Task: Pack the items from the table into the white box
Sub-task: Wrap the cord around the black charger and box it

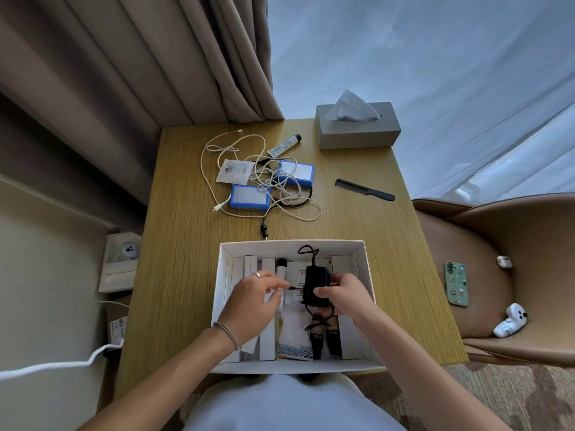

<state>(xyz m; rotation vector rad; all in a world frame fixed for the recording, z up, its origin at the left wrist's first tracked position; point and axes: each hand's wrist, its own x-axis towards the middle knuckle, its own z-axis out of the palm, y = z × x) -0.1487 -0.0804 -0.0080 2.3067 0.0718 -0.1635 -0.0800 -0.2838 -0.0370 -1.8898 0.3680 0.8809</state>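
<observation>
A: 2 hands work over the white box (224, 253), which stands at the near edge of the table (186, 244). Reading from the left, what does each hold?

B: The left hand (249, 301) has its fingers curled, thumb and forefinger pinched on the small plug end of a black cord. The right hand (340, 295) is closed round the black adapter (315, 286), thumb across its face. The adapter stands roughly on end, long axis running away from the person, just above the contents at the middle of the box.

A: And the relation on which the next move turns?

B: Judged from this view, the adapter goes straight down. Below it lie a white pouch (292, 325) and 2 dark tubes (325, 334), flanked by upright white cartons. Free space looks narrow, so the loose cord, looping toward the far wall, may snag or ride over the rim.

A: What is left on the table, left to right?

B: Beyond the box, far from both hands: a tangle of white cables (217, 157); a white sachet (235, 171); 2 blue-edged packs (250, 197) under the cables; a small tube (284, 146); a black comb (364, 189) lying crosswise, nearer the right hand. 1 black cable end (264, 228) lies just beyond the far wall of the box.

A: Anything else?

B: A grey tissue box (357, 126) sits at the far right corner; whether it is to be packed cannot be told.
</observation>
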